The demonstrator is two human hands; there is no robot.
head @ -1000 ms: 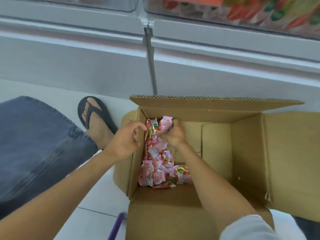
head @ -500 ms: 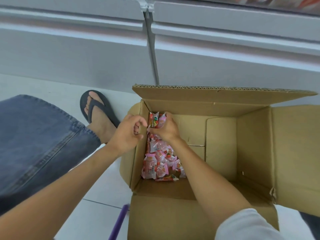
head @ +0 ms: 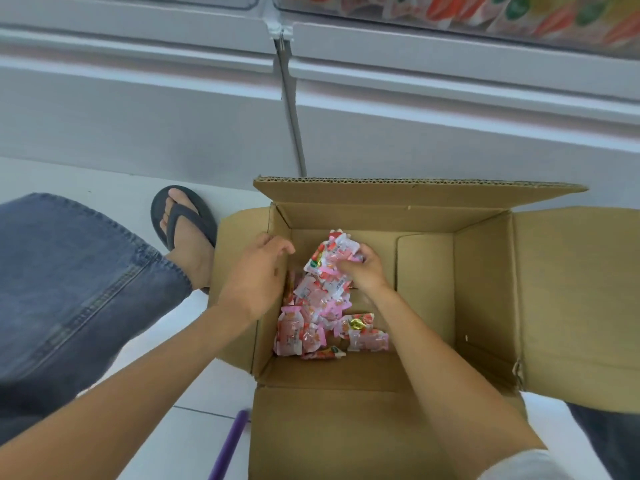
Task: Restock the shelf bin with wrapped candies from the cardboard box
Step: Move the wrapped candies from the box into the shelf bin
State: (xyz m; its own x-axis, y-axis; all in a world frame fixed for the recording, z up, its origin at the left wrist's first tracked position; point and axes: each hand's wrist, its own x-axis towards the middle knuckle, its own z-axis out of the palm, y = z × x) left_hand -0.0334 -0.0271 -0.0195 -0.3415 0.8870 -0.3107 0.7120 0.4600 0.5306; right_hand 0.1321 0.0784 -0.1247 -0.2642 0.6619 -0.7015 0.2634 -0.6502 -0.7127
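Observation:
An open cardboard box (head: 485,292) stands on the floor in front of me. Several pink and white wrapped candies (head: 311,323) lie heaped in its left half. My right hand (head: 363,271) is inside the box and grips a bunch of these candies (head: 332,254), lifted a little above the heap. My left hand (head: 258,275) hovers over the box's left wall with loosely bent fingers and holds nothing. The clear shelf bin (head: 485,12), full of colourful candies, shows along the top right edge.
White shelf panels (head: 138,98) rise behind the box. My foot in a dark flip-flop (head: 183,223) and my denim-clad leg (head: 69,289) are on the left. A purple stick (head: 228,445) lies on the floor tiles by the box's near left corner.
My right hand has drawn a bunch of candies up and to the right, away from the box's left wall. My left hand has let go of the wall's top edge.

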